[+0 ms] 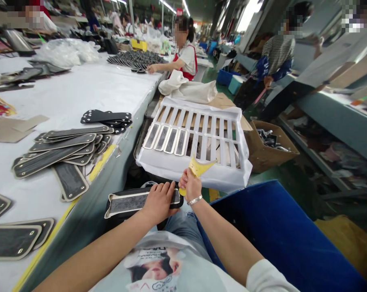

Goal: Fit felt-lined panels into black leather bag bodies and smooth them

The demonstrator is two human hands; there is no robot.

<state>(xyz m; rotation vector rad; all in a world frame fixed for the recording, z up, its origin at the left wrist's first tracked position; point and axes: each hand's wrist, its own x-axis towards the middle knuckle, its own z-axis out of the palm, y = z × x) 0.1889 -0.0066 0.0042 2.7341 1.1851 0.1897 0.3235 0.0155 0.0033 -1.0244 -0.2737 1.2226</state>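
Observation:
My left hand (pixel 158 201) lies with fingers closed over a long dark strip with a pale border (pixel 129 202), holding it on my lap. My right hand (pixel 191 185) is closed round the handle of a yellow scraper-like tool (pixel 198 167), its blade pointing up toward a white slotted tray (pixel 171 162). The tray rests tilted in front of me and holds a few similar grey strips (pixel 165 139) in its left slots; the other slots are bare.
A long white table (pixel 80 93) on my left carries piles of dark strips (pixel 62 152). A blue bin (pixel 280 235) stands at my right, a cardboard box (pixel 271 146) beyond it. A person in a red apron (pixel 183 52) works further along the table.

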